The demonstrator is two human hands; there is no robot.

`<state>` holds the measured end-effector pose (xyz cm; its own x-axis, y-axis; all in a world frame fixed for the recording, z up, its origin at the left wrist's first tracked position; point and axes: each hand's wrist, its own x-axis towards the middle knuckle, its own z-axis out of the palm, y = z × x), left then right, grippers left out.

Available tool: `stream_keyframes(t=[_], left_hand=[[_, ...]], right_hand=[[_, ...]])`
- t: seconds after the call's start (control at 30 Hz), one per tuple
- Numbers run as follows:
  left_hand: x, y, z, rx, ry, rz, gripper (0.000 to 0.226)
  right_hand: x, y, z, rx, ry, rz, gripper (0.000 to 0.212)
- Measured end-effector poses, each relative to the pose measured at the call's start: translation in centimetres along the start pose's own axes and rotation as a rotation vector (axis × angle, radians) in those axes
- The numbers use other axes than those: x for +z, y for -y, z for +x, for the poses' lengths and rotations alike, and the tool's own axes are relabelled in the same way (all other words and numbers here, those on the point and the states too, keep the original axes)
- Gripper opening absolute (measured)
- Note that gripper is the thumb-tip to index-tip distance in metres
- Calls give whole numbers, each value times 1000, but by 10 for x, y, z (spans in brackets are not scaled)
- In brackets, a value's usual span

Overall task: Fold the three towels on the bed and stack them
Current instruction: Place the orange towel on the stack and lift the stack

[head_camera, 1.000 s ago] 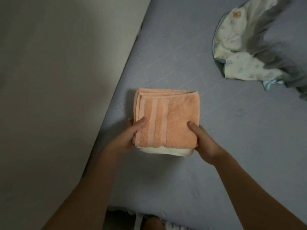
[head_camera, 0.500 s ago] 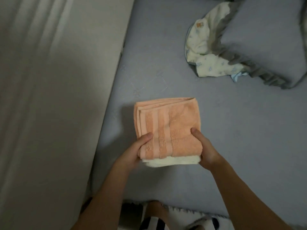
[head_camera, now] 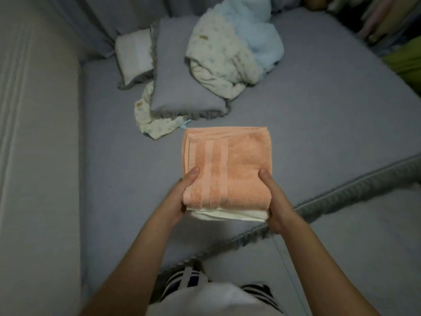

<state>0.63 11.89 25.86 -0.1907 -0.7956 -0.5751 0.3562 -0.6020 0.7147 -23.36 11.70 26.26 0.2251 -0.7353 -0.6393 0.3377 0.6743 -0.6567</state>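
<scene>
The left hand (head_camera: 182, 199) grips the left side of a folded stack held above the bed (head_camera: 102, 167), thumb on top; the folded peach towel (head_camera: 227, 167) lies over a folded cream towel (head_camera: 230, 215), and the right hand (head_camera: 276, 205) grips the right side. Judging by this, two towels are folded and stacked; a third isn't discernible
</scene>
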Motion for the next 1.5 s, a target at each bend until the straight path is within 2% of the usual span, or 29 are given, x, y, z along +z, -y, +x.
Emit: stream_keyframes(t=[0.1,0.2,0.33,0.47,0.67,0.87,1.13,1.3,1.5], left_hand=[[84,31,4,-48,64,71,58],[169,54,20,-83,183,159,51],[274,82,55,-138,326,256,46],[371,104,103,-171,442,361,39],[517,122,197,-253,611,460,56],[685,131,264,-327,774,552,55],[891,208,344,-388,861,639,54],[1012,257,380,-516,858,602,58],[1133,304,415,-554,835,610,56]], right_hand=[[-73,13,-55,-59,-110,107,58],[-146,30,-98,-140,-242,150,63],[-238,55,-139,-190,-345,241,58],[-323,83,-152,-274,-428,336,57],[-441,150,-150,-333,-575,478,58],[-559,219,-165,-433,-690,608,63],[-757,269,-178,-562,-687,793,56],[-883,315,-205,-516,-671,795,61],[-1009,369,-232,-451,-722,814,75]])
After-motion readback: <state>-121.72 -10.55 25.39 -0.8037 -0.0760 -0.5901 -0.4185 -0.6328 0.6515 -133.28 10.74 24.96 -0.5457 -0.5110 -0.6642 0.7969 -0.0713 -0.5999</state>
